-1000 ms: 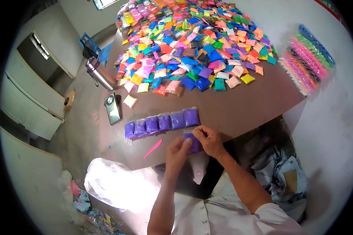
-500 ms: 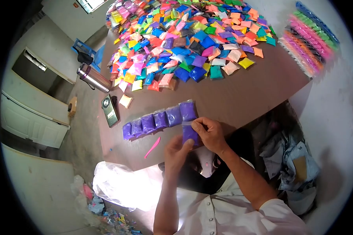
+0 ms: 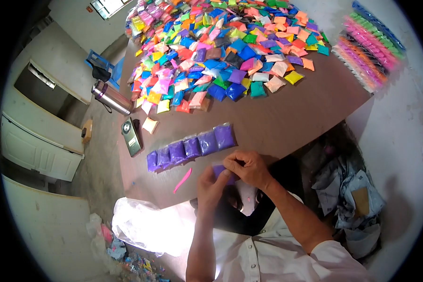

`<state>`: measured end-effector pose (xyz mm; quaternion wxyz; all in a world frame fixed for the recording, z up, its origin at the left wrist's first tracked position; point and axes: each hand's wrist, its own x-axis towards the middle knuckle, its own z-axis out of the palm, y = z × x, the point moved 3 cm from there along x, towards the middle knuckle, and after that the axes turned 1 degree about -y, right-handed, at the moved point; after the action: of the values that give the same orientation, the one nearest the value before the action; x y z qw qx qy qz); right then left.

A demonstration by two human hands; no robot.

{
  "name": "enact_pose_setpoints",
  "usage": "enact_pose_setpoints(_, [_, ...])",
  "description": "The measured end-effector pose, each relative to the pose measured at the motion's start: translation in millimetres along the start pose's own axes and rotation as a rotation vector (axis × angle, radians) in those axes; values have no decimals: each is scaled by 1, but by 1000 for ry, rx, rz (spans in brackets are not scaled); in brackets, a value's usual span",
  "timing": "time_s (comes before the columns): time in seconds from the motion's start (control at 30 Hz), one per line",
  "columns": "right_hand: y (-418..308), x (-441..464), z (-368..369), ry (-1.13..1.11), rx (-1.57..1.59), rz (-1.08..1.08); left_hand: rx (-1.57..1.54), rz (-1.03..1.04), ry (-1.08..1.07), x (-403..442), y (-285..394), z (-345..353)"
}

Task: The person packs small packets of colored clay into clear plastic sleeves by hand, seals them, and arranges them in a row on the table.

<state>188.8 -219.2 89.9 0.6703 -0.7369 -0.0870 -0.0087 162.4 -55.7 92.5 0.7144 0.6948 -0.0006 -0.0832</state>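
Between my two hands is a small clear packet of purple stuff (image 3: 218, 170), held just over the table's near edge. My left hand (image 3: 212, 184) grips its lower left side with the thumb on top. The fingers of my right hand (image 3: 249, 168) pinch its upper part and cover much of it. Just beyond my hands lies a slanting row of several similar purple packets (image 3: 191, 146), side by side. A pink plastic clay knife (image 3: 183, 180) rests on the table to the left of my left hand.
A big heap of many-coloured packets (image 3: 211, 56) covers the table's (image 3: 291, 113) far part. On the left are a phone (image 3: 132, 136), a thermos (image 3: 112, 97) and one pale packet (image 3: 150, 125). Long coloured bundles (image 3: 371, 47) lie at the far right. Plastic bags (image 3: 145, 225) hang below the front edge.
Both hands have drawn the purple packet a little lower, away from the row. My right hand has closed further over its top, so less of it shows.
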Motion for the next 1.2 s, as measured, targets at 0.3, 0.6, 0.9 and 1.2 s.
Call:
enact_pose_setpoints(0.3, [-1,-1,-1,49,40,-19,-65,-12,73,-1,0,2])
enact_pose_setpoints(0.6, [-4,0,-1,13,25,-9,-253,40,143,2,-1,3])
enact_pose_setpoints(0.9, [-10,-2,3,43,-29,-82,-247,-15,193,-4,1,-2])
enact_pose_setpoints(1.2, [-8,-2,3,-61,-215,-115,-268,-12,254,-8,4,1])
